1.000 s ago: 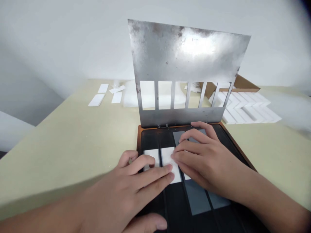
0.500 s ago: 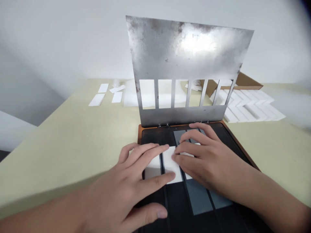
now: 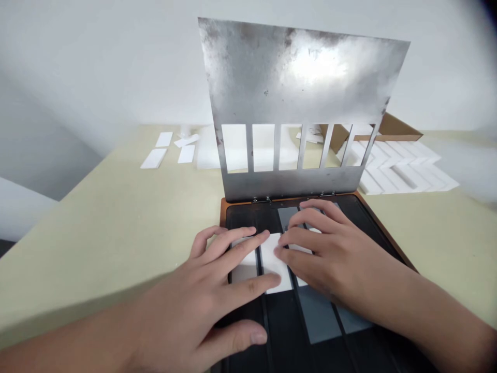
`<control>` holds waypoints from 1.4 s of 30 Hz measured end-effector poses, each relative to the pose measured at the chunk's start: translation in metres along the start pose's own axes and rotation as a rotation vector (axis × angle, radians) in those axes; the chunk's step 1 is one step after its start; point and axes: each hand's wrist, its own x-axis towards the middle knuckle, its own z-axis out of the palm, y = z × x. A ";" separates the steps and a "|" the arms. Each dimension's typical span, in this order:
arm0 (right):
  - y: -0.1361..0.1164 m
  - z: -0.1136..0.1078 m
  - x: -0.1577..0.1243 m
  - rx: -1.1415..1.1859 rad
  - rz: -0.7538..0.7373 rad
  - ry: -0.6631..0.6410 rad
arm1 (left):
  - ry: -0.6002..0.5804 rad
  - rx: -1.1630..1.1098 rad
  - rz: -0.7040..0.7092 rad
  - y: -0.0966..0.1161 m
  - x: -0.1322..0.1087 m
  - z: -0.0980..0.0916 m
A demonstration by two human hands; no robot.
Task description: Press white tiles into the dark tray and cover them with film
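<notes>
Our left hand (image 3: 190, 300) and right hand (image 3: 330, 254) lie open and flat, fingertips meeting on a white strip (image 3: 274, 272) in the middle of the black tray (image 3: 248, 217), where uneven pressure could skew it.

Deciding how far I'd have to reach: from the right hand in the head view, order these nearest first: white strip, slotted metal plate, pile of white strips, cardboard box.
1. White strip: under the fingertips of the right hand.
2. Slotted metal plate: upright, ahead of the hand.
3. Pile of white strips: ahead, off to the right.
4. Cardboard box: behind that pile.
</notes>
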 end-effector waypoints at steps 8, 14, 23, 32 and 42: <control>0.001 0.000 0.001 0.013 0.004 -0.015 | -0.001 -0.008 0.001 -0.001 0.002 -0.002; 0.001 0.002 0.002 0.017 -0.006 -0.003 | 0.010 -0.011 -0.010 0.000 0.002 -0.001; 0.002 0.001 0.002 0.026 -0.004 -0.002 | -0.026 -0.020 0.019 0.000 0.004 -0.004; 0.002 0.002 0.002 0.067 0.016 0.014 | -0.010 -0.038 0.028 0.000 0.008 -0.005; 0.001 -0.002 0.004 0.117 0.037 0.019 | -0.005 -0.069 0.038 0.002 0.010 -0.007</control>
